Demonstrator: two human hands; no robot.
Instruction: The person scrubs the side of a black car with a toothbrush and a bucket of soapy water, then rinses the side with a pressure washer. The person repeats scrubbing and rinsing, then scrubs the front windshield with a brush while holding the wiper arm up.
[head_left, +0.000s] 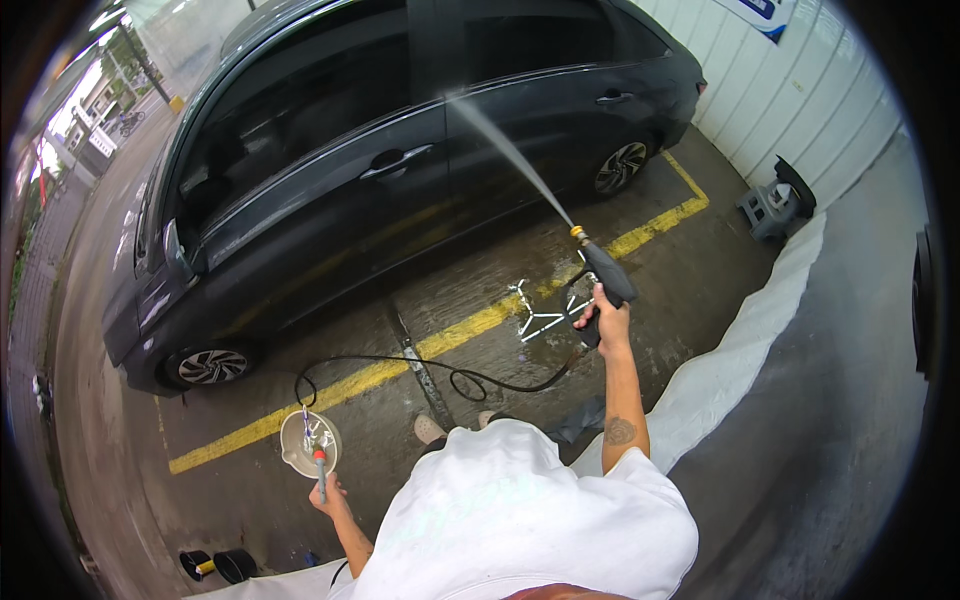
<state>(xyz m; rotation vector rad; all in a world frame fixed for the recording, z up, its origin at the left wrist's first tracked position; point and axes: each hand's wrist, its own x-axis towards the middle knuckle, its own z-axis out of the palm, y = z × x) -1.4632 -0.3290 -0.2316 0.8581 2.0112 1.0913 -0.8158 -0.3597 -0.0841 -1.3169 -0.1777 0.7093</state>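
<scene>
My right hand (609, 322) grips a black pressure washer gun (611, 274) with a yellow nozzle tip. A white water jet (517, 161) fans out from it onto the side of a dark grey car (315, 195), near the seam between the front and rear doors, just below the windows. My left hand (330, 496) is closed around the grey handle of a brush (321, 476) with a red collar. The brush points into a cream bucket (286, 442) with a pouring lip, which holds liquid and another slim tool. Whether that hand also holds the bucket, I cannot tell.
A black hose (510, 388) loops across the wet floor from the gun. Yellow lines (480, 319) mark the bay. A grey step stool (769, 206) with things on it stands by the white corrugated wall (810, 112). Black tubs (235, 565) sit at lower left; white sheeting (720, 367) lies right.
</scene>
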